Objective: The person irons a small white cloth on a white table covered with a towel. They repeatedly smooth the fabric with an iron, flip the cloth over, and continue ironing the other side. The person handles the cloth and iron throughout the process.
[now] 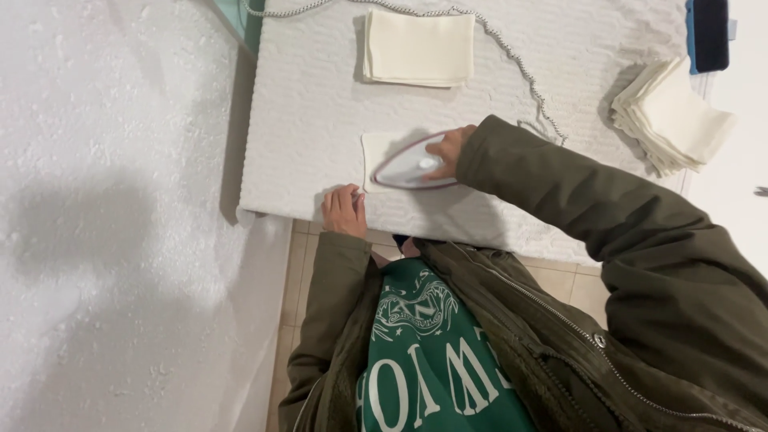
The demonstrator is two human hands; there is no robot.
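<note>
Head view looks straight down on a white padded table [320, 96] where a person in an olive jacket and green printed sweatshirt is ironing. Right hand [450, 150] grips the handle of a white iron [408, 168] with a dark red rim, its fingers wrapped together around the handle, so that the iron's flat sole lies on a small cream cloth square [376, 148] near the front edge of the table. Left hand [344, 210] lies flat on the padded surface just beside the near left corner of that cloth square, its fingers held together and curled slightly, holding nothing. Farther back, a neat stack of folded cream cloths [418, 48] sits near the middle of the table's far side, well apart from the iron. A second, fanned pile of cream cloths [670, 116] rests at the table's right edge. A grey braided cord [512, 60] snakes across the far part of the surface and curves down toward the right sleeve. Beige floor tiles [560, 284] show below the table's front edge, and a rough white wall [104, 200] fills the left side.
</note>
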